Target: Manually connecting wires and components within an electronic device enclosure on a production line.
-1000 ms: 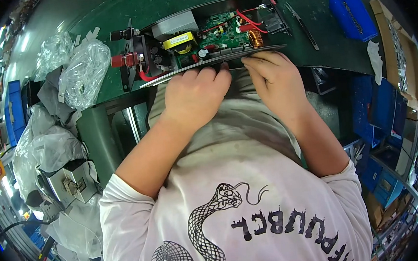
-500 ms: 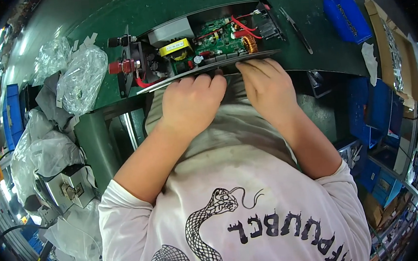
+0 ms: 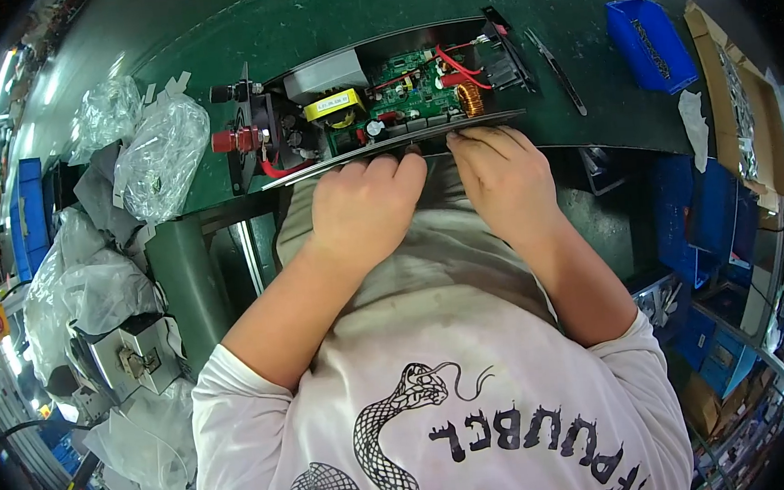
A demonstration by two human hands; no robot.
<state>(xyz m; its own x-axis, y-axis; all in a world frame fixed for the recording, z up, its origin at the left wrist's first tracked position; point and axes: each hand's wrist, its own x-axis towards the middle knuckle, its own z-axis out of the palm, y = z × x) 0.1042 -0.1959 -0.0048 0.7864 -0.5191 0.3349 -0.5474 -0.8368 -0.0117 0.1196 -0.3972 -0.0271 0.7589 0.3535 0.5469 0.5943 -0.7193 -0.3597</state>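
Note:
An open power inverter (image 3: 415, 108) lies at the bench's near edge, its green circuit board, yellow transformer and copper coil exposed. Red and black terminals (image 3: 235, 140) stick out of its left end panel; red wires run to the right end panel. Against the near side wall (image 3: 375, 147), my left hand (image 3: 365, 196) is closed with its fingers curled. My right hand (image 3: 508, 169) is beside it, thumb and fingers pressed together at the same wall. What the fingertips of either hand hold, if anything, is hidden.
Black tweezers (image 3: 557, 73) lie right of the inverter. Farther right are a blue bin (image 3: 652, 45) of small parts and a cardboard box (image 3: 717, 100). Clear plastic bags (image 3: 162, 159) sit at the left. Blue bins (image 3: 712, 211) stand below the bench at right.
The view has shifted slightly, so the bench and inverter appear a little lower. Both hands stay at the near wall with almost the same grip.

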